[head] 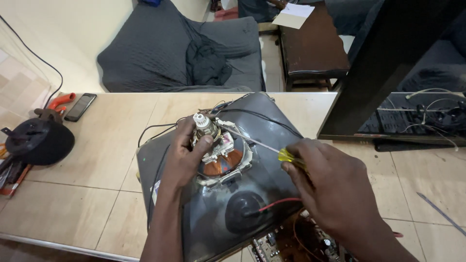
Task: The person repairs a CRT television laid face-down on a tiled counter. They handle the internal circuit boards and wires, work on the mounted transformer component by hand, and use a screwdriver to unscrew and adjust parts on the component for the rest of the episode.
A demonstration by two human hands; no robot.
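A dark grey picture tube [262, 131] lies face down on the tiled floor, its neck pointing up. My left hand [187, 155] grips the white deflection yoke [221, 148] with copper windings around the neck. A screwdriver [257, 143] with a yellow handle is held in my right hand [330, 187], its thin metal shaft reaching left so the tip touches the yoke near the neck. A red wire [279, 204] runs from a black suction cap [242, 208] on the tube toward a circuit board [286, 242] at the bottom.
A black phone [80, 106] and an orange-handled tool [60, 101] lie at the left beside a round black part [39, 140]. A black television casing [393, 73] stands at the right. A grey couch [170, 53] and a dark wooden table [313, 48] are behind.
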